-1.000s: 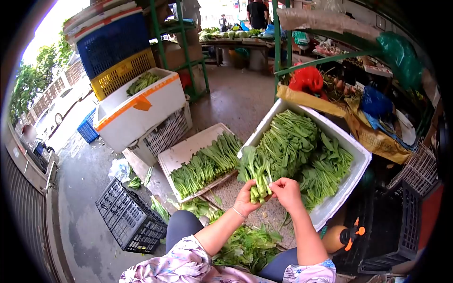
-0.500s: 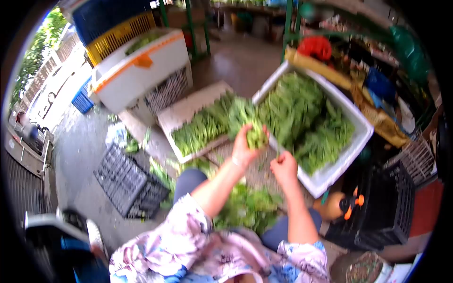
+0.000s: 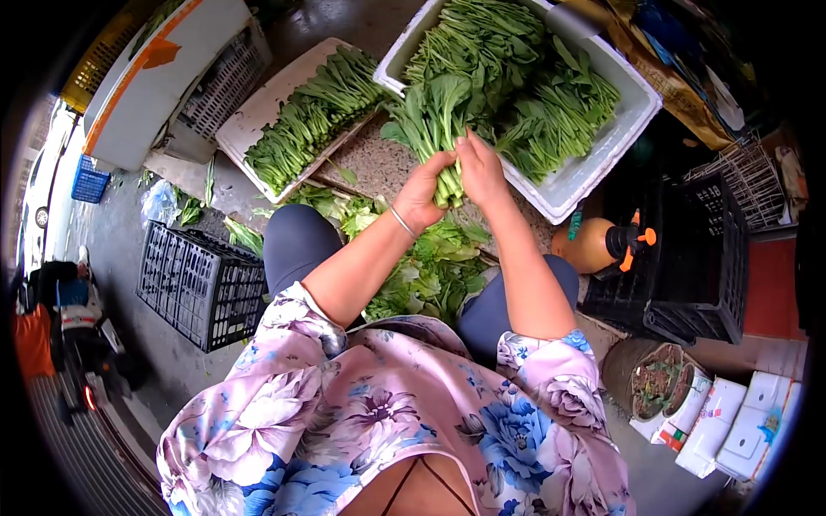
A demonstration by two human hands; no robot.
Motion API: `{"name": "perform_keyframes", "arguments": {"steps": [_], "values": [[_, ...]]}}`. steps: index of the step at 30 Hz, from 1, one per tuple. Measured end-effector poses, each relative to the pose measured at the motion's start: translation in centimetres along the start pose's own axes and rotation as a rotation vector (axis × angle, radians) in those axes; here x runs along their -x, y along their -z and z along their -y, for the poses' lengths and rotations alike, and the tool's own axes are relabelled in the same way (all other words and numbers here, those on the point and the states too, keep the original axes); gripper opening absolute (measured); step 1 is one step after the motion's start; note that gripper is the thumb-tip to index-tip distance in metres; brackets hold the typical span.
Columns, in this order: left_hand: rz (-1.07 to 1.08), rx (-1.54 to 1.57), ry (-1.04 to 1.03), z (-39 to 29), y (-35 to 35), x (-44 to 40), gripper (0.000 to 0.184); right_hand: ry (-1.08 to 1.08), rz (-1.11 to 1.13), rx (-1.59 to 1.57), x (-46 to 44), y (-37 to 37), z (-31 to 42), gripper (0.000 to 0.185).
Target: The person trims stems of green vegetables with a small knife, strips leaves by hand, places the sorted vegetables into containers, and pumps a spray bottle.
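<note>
A bunch of leafy greens [image 3: 439, 107] is held between two hands over a pile of loose leaves [image 3: 430, 275], near a white foam box [image 3: 607, 159] filled with more greens. The left hand [image 3: 422, 191] is clamped around the bunch; the right hand [image 3: 483, 172] touches it from the other side, its grip hard to make out. A pale tray [image 3: 265, 118] of greens lies beside the box.

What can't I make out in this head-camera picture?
All in the head view:
Some stems of the bunch of greens: covered by the left hand and right hand.
Right palm: turned away from the camera.
Near edge of the loose leaves: behind the shirt.
Rest of the yellow crate: cut by the dark rim.
Print on white boxes: too small.
</note>
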State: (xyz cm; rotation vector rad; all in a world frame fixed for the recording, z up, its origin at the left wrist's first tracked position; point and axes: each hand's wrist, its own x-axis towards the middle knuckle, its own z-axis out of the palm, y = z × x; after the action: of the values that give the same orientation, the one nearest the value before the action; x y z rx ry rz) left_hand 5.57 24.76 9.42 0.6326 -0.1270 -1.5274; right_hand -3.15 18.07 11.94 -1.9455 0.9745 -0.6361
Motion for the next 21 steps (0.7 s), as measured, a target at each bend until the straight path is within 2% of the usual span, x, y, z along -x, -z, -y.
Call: {"name": "perform_keyframes", "arguments": {"steps": [2, 4, 6, 8, 10, 11, 12, 14, 15, 18, 21], "values": [[-0.004, 0.015, -0.017, 0.0, 0.6, 0.1, 0.027, -0.027, -0.060, 0.036, 0.6, -0.6, -0.3, 0.054], [0.027, 0.107, 0.030, -0.6, -0.1, 1.2, 0.032, -0.088, 0.015, 0.098, 1.2, -0.5, 0.5, 0.050], [0.013, 0.086, 0.055, -0.3, 0.4, 1.2, 0.036, 0.090, -0.087, 0.422, 1.5, -1.5, 0.2, 0.047], [0.073, 0.166, 0.029, 0.3, 0.1, 1.5, 0.037, 0.097, -0.046, 0.414, 1.9, -1.8, 1.4, 0.044], [0.131, 0.237, 0.041, 0.3, 1.0, 0.7, 0.036, 0.119, -0.030, 0.183, 1.4, -1.5, 0.4, 0.043], [0.142, 0.245, 0.051, 0.2, 1.1, 0.7, 0.032, 0.135, -0.015, -0.107, 0.7, -1.6, -0.8, 0.045], [0.154, 0.254, 0.063, 0.2, 1.1, 0.7, 0.029, 0.133, -0.009, -0.101, 0.9, -1.2, 0.0, 0.045], [0.169, 0.287, 0.104, -0.3, 1.4, -0.1, 0.030, -0.099, -0.068, -0.630, 1.2, 0.0, 2.2, 0.051], [0.178, 0.334, 0.079, -0.7, 1.1, -0.1, 0.030, -0.012, -0.169, -0.584, 1.0, 0.1, 2.1, 0.056], [0.154, 0.493, 0.016, -2.1, 0.0, 0.4, 0.028, 0.031, -0.342, -0.590, 1.6, 0.1, 3.7, 0.064], [0.073, 0.635, -0.041, -3.0, -0.8, 0.5, 0.029, 0.047, -0.404, -0.602, 1.6, -0.2, 3.0, 0.066]]}}
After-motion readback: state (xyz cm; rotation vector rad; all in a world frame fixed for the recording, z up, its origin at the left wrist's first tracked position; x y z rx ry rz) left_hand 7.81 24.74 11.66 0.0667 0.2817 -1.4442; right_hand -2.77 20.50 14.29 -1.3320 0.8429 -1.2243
